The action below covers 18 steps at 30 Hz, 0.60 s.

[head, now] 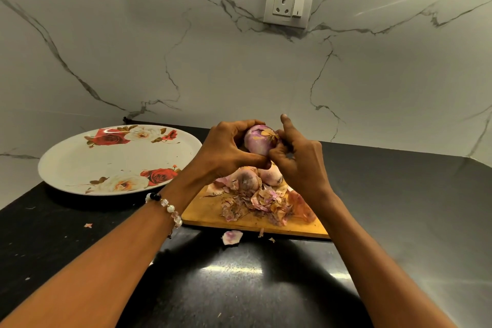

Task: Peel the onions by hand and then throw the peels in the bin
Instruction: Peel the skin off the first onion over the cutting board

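While the left hand (pixel 229 148) cups a half-peeled onion (pixel 259 141) above the cutting board (pixel 202 210), the right hand (pixel 295 160) pinches its skin. Below the grip lie two more onions (pixel 249 178) and loose peels (pixel 255 205).

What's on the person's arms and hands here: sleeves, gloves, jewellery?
Both forearms are bare, with no sleeves in view and no gloves. The left wrist wears a beaded bracelet of clear, white and black beads. The right hand and wrist show nothing worn.
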Motion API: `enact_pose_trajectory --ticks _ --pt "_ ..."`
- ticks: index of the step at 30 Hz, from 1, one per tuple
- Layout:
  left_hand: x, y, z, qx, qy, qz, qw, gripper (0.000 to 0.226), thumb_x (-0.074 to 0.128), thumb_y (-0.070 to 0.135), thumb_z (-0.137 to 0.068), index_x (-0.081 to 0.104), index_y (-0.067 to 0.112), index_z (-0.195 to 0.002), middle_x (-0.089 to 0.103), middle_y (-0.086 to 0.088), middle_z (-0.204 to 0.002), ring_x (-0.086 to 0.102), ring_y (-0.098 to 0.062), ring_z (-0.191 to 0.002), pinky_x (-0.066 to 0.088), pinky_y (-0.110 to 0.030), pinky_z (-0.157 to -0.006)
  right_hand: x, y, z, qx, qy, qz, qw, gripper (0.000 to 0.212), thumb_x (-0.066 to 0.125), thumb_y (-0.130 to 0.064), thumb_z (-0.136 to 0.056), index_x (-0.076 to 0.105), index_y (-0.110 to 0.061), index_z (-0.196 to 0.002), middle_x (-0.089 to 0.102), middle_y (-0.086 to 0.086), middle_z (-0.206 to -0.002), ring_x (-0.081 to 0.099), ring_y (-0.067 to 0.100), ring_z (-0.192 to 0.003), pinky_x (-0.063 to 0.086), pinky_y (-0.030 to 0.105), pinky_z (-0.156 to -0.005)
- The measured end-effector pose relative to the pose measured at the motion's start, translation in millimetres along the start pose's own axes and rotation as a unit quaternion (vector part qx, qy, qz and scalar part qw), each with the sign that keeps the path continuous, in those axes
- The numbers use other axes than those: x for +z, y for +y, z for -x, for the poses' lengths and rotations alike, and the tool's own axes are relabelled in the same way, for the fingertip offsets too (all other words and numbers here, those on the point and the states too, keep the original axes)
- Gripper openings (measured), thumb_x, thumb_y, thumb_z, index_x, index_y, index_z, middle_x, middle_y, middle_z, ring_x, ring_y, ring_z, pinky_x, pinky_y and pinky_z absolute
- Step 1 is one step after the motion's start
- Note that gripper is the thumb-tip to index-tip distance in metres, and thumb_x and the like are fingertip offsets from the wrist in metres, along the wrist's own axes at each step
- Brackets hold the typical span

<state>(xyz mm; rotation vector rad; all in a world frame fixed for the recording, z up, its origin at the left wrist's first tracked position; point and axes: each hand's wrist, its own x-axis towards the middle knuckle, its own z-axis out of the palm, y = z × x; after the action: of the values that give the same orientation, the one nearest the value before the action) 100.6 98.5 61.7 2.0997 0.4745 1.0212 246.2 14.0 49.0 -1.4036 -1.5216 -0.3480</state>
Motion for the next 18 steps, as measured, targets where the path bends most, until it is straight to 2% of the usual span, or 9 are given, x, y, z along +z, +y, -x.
enact_pose_trajectory --ticks 2,5,8,10,12,14,18 --pt "-0.3 -0.5 0.5 -0.002 0.004 0.015 1.000 0.075 0.088 0.016 -0.062 0.056 0.011 -0.130 0.066 -0.003 -0.116 0.066 -0.016 -0.102 0.055 -0.031 -0.089 2.3 -3.7 1.3 0.028 0.017 -0.029 0.999 0.055 0.060 0.007 -0.087 0.041 0.009 -0.139 0.067 0.030 -0.102 0.067 0.037 -0.088 0.043 0.001 -0.075" --pt "-0.4 0.0 2.6 -0.010 0.000 0.048 0.999 0.074 0.087 0.013 -0.063 0.056 0.013 -0.130 0.067 -0.001 -0.115 0.067 -0.016 -0.101 0.056 -0.027 -0.086 4.6 -6.8 1.4 0.074 0.042 -0.078 0.993 0.048 0.062 0.004 -0.089 0.049 0.007 -0.135 0.070 0.023 -0.102 0.067 0.026 -0.089 0.048 0.003 -0.077" --pt "4.7 4.4 4.6 -0.016 -0.017 0.095 0.995 0.073 0.085 0.004 -0.064 0.056 0.018 -0.129 0.067 0.004 -0.113 0.067 -0.012 -0.097 0.055 -0.022 -0.079 -1.6 -1.1 -2.7 0.123 0.090 -0.136 0.979 0.044 0.062 -0.003 -0.092 0.052 0.003 -0.134 0.070 0.010 -0.105 0.068 0.024 -0.098 0.056 0.029 -0.089" --pt "7.9 4.6 2.6 -0.021 -0.015 0.112 0.993 0.074 0.085 0.003 -0.064 0.056 0.021 -0.130 0.066 0.004 -0.115 0.067 -0.012 -0.099 0.055 -0.023 -0.079 -6.8 3.3 -4.0 0.133 0.085 -0.145 0.977 0.042 0.061 -0.005 -0.093 0.053 0.002 -0.134 0.069 0.010 -0.109 0.068 0.022 -0.098 0.057 0.034 -0.088" --pt "7.8 0.1 1.1 -0.038 -0.016 0.140 0.989 0.075 0.082 -0.001 -0.066 0.055 0.024 -0.131 0.065 0.001 -0.118 0.065 -0.016 -0.103 0.055 -0.026 -0.082 -9.8 5.3 -3.2 0.150 0.056 -0.181 0.970 0.038 0.059 -0.007 -0.095 0.056 0.000 -0.132 0.069 0.012 -0.110 0.069 0.016 -0.091 0.060 0.030 -0.079" --pt "5.3 -4.9 0.7 -0.060 -0.033 0.157 0.985 0.076 0.078 -0.006 -0.069 0.053 0.026 -0.132 0.062 -0.003 -0.121 0.062 -0.020 -0.108 0.055 -0.030 -0.087 -12.0 6.6 -3.0 0.157 0.025 -0.222 0.962 0.032 0.058 -0.005 -0.095 0.060 0.001 -0.126 0.069 0.010 -0.101 0.068 0.007 -0.077 0.056 0.019 -0.065" --pt "-0.8 -7.8 0.0 -0.109 -0.065 0.250 0.960 0.077 0.073 -0.006 -0.068 0.049 0.023 -0.135 0.056 -0.012 -0.129 0.059 -0.027 -0.116 0.050 -0.043 -0.097 -10.9 11.0 -4.2 0.157 -0.017 -0.253 0.955 0.025 0.061 -0.004 -0.092 0.066 -0.001 -0.116 0.070 0.009 -0.092 0.067 0.006 -0.070 0.053 0.016 -0.061"
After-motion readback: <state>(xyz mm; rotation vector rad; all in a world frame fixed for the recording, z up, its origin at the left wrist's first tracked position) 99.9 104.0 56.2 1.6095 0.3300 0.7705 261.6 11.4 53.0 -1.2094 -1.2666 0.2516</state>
